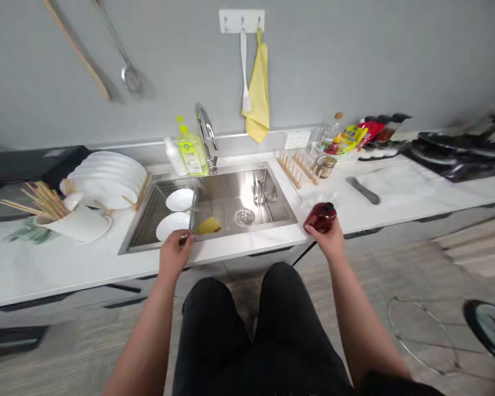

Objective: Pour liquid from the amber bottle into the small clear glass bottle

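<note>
So my right hand (330,237) is wrapped around a red bottle (320,219) near the sink (226,204); left hand (175,254) half-curled at its front edge, can't tell what it's gripping, if anything.

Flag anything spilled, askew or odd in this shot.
No spill or damage shows. Mildly odd: the dark utensil lies loose and slantwise on the counter, right of the sink, not in a holder.

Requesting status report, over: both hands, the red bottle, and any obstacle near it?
Right hand gripping dark red bottle by counter edge. Left hand at near corner of drain basket, grip unclear. Wooden rack beyond bottle, apart from it.
</note>
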### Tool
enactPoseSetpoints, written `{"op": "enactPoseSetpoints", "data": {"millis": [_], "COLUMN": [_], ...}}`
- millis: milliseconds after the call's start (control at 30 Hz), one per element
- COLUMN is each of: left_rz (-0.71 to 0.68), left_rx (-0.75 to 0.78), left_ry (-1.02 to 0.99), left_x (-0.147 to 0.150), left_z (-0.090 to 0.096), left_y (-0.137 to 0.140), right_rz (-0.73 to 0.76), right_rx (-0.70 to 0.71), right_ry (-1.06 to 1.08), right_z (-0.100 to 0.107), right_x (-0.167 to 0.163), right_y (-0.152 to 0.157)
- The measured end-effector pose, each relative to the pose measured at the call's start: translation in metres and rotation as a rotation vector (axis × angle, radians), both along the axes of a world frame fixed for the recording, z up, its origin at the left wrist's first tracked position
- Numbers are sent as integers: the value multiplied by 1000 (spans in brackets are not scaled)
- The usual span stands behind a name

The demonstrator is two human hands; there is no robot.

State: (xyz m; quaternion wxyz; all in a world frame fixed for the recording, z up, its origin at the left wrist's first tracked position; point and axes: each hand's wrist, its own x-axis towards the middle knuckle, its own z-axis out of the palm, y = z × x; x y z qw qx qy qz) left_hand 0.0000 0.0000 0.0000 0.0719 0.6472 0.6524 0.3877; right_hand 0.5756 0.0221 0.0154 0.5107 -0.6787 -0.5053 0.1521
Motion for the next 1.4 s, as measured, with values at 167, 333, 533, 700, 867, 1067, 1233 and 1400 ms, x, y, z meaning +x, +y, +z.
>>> {"op": "enactPoseSetpoints", "data": {"millis": [167,333,533,700,867,1067,1233,1400], "left_rz": [-30,-42,-43,-39,-235,-630,-684,-700], "left_rx": [27,32,42,17,62,128,85,12], "left_ry": [62,44,38,-43,-305,-319,-400,-520], "left_x": [8,15,16,19,63,137,166,162], "left_z": [9,19,20,20,49,103,103,98], "left_y": [-4,-8,-9,-9,-18,1,17,10], "right_rz": [20,113,346,670,820,889,864,870], "right_rx": [13,-35,-22,-57,-17,-43,-12,-26], "right_ry": [-9,-78,-155,-37,36,81,12,14], "right_z": [-3,7,18,17,23,22,20,20], "right_x": [-1,-30,-99,-172,-212,-217,-217,-214], "right_y": [-1,-8,-15,-14,-7,-4,-5,-4]}}
